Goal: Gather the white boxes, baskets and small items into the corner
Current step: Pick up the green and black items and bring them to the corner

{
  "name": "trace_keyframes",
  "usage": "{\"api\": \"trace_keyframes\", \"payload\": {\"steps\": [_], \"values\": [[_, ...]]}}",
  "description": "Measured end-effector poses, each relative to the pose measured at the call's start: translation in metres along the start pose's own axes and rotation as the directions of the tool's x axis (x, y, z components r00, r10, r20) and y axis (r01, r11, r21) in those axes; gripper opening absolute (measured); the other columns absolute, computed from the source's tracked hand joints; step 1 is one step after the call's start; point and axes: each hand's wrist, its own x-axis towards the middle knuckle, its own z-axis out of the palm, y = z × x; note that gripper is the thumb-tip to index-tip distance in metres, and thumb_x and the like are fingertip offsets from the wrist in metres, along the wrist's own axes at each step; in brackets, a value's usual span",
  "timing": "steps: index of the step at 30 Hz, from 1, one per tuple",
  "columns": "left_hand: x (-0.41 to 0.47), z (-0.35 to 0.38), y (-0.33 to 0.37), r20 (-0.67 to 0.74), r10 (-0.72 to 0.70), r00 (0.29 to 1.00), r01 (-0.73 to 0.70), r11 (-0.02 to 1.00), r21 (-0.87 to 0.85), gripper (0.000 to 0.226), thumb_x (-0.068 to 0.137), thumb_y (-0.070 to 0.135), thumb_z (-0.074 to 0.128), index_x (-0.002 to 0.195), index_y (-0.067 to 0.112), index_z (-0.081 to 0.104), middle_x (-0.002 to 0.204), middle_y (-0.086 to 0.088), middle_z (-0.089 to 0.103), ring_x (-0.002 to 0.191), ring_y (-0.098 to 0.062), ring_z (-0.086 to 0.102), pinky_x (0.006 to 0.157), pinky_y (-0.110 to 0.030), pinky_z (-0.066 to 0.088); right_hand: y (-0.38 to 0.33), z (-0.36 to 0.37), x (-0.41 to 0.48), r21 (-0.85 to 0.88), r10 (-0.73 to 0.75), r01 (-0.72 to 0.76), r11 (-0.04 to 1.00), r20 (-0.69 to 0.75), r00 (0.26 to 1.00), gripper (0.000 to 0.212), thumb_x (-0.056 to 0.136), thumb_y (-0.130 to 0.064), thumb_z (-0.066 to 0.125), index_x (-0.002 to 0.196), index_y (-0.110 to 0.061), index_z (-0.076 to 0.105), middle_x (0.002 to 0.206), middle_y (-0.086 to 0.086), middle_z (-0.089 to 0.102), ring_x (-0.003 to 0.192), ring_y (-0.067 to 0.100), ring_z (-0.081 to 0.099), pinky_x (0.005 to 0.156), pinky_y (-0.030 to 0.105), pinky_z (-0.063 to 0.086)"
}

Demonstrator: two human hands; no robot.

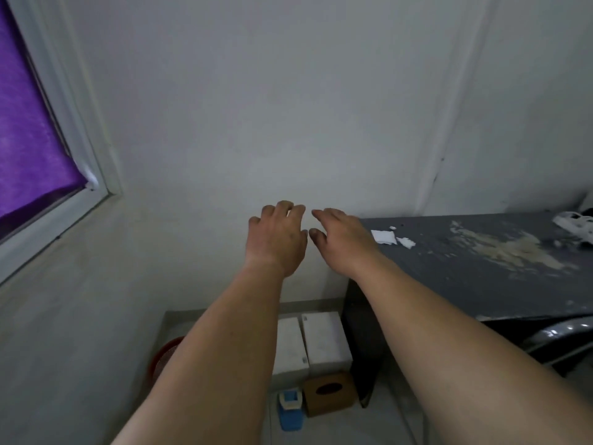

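Both arms reach forward toward the wall. My left hand (276, 237) and my right hand (341, 240) hover side by side in the air, palms down, fingers loosely spread, holding nothing. Far below them, on the floor in the corner, stand two white boxes (324, 340) side by side against the wall. In front of these sit a brown cardboard tissue box (329, 393) and a small blue item (289, 412). A red basket (163, 358) peeks out to the left, mostly hidden by my left forearm.
A dark grey table (465, 271) with worn, stained paint fills the right side; white scraps of paper (383, 236) lie near its far left edge and a white object (574, 221) at its far right. A window with a purple covering (25, 130) is at upper left.
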Motion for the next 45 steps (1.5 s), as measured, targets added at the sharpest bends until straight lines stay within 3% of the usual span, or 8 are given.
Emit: {"api": "trace_keyframes", "payload": {"steps": [7,13,17,20,25,32,37,45], "values": [[-0.026,-0.025,0.124,-0.032,0.162,0.986,-0.163,0.985,-0.061,0.049,0.095,0.033,0.051,0.141,0.023,0.038,0.145,-0.004,0.042,0.129,-0.028,0.042,0.099,-0.047,0.041,0.063,-0.071,-0.094,-0.049,0.079,-0.086,0.995,-0.142,0.987,0.051,0.101,-0.046,0.034,0.150,-0.030,0.030,0.157,-0.002,0.030,0.142,0.026,0.029,0.110,0.052,0.036],[-0.081,-0.043,0.319,-0.108,0.364,0.925,-0.380,0.881,-0.282,0.039,0.094,0.033,0.050,0.131,0.021,0.048,0.134,-0.003,0.050,0.119,-0.029,0.047,0.093,-0.047,0.040,0.165,-0.159,-0.252,-0.205,0.273,-0.351,0.913,-0.332,0.903,0.047,0.101,-0.038,0.035,0.147,-0.027,0.037,0.154,-0.001,0.035,0.138,0.027,0.034,0.105,0.050,0.040],[-0.140,-0.059,0.464,-0.155,0.493,0.856,-0.507,0.741,-0.440,0.041,0.089,0.033,0.054,0.129,0.022,0.051,0.134,-0.004,0.052,0.121,-0.030,0.048,0.096,-0.045,0.037,0.232,-0.221,-0.385,-0.264,0.443,-0.600,0.755,-0.470,0.764,0.046,0.100,-0.036,0.038,0.145,-0.025,0.041,0.151,0.000,0.040,0.134,0.027,0.039,0.102,0.047,0.042],[-0.188,-0.075,0.552,-0.194,0.602,0.775,-0.604,0.615,-0.506,0.041,0.091,0.036,0.055,0.129,0.021,0.052,0.132,-0.007,0.054,0.120,-0.033,0.048,0.095,-0.047,0.037,0.265,-0.258,-0.477,-0.210,0.597,-0.760,0.615,-0.506,0.622,0.046,0.102,-0.037,0.035,0.147,-0.028,0.037,0.154,-0.003,0.035,0.136,0.027,0.033,0.101,0.048,0.040],[-0.249,-0.092,0.664,-0.276,0.741,0.612,-0.737,0.408,-0.539,0.040,0.091,0.037,0.054,0.128,0.021,0.053,0.131,-0.007,0.055,0.118,-0.032,0.050,0.088,-0.047,0.041,0.302,-0.292,-0.588,-0.173,0.703,-0.890,0.421,-0.558,0.441,0.046,0.103,-0.037,0.032,0.148,-0.028,0.034,0.154,-0.001,0.035,0.134,0.027,0.035,0.104,0.046,0.038],[-0.291,-0.083,0.785,-0.335,0.847,0.412,-0.823,0.188,-0.536,0.045,0.093,0.041,0.051,0.134,0.024,0.049,0.135,-0.003,0.052,0.120,-0.028,0.048,0.093,-0.044,0.040,0.364,-0.316,-0.670,-0.064,0.786,-0.972,0.225,-0.578,0.219,0.045,0.104,-0.035,0.029,0.148,-0.028,0.035,0.154,-0.004,0.034,0.135,0.025,0.035,0.103,0.045,0.037],[-0.294,-0.058,0.853,-0.335,0.892,0.304,-0.844,0.089,-0.530,0.045,0.096,0.042,0.047,0.137,0.024,0.045,0.141,-0.002,0.048,0.124,-0.026,0.045,0.095,-0.043,0.038,0.416,-0.319,-0.698,0.026,0.805,-0.994,0.110,-0.589,0.074,0.045,0.103,-0.037,0.031,0.147,-0.029,0.037,0.152,-0.004,0.039,0.133,0.026,0.038,0.103,0.044,0.038],[-0.342,-0.021,0.956,-0.302,0.937,0.174,-0.826,-0.027,-0.563,0.045,0.095,0.043,0.047,0.136,0.024,0.046,0.139,-0.003,0.049,0.123,-0.026,0.046,0.094,-0.042,0.040,0.491,-0.315,-0.771,0.114,0.840,-0.993,-0.027,-0.536,-0.085,0.046,0.102,-0.041,0.031,0.146,-0.028,0.038,0.151,-0.003,0.042,0.134,0.025,0.039,0.105,0.046,0.038]]}}
